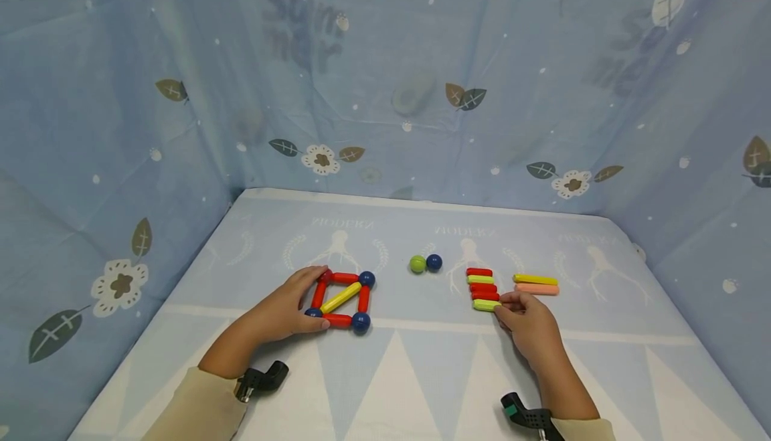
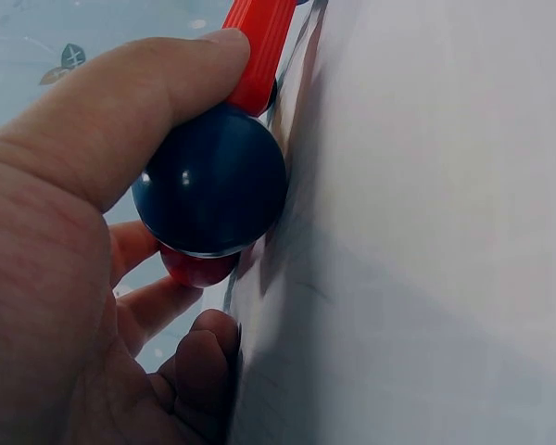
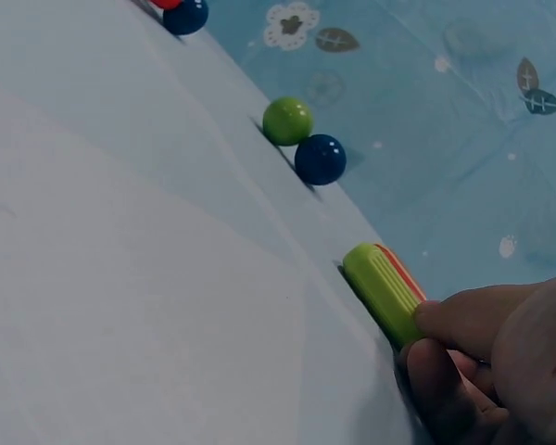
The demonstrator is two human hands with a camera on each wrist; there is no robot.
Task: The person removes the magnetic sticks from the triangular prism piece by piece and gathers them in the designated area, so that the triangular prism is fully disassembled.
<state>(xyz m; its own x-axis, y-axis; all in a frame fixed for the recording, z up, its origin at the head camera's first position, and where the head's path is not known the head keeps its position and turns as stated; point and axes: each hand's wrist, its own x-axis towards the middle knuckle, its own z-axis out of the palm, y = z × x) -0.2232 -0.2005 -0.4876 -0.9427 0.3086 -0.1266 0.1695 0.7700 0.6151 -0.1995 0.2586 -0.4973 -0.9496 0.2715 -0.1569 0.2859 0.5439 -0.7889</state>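
On the left of the head view lies a square of red magnetic rods and balls [image 1: 360, 322], with a yellow rod [image 1: 340, 298] set diagonally across it. My left hand [image 1: 288, 307] grips its left side, fingertips at the red corner ball [image 1: 326, 276] and thumb on the near red rod [image 2: 261, 56]. The dark blue corner ball [image 2: 211, 181] sits under that thumb in the left wrist view. My right hand [image 1: 531, 322] pinches the right end of a lime green rod [image 3: 382, 289], nearest in a row of red and green rods [image 1: 482, 288].
A green ball [image 1: 418, 264] and a dark blue ball [image 1: 434, 263] stand together between the hands, farther back. Right of the row lie a longer yellow rod [image 1: 535, 280] and an orange-pink rod [image 1: 537, 289]. Blue patterned cloth [image 1: 385, 93] hangs around the table's back and sides.
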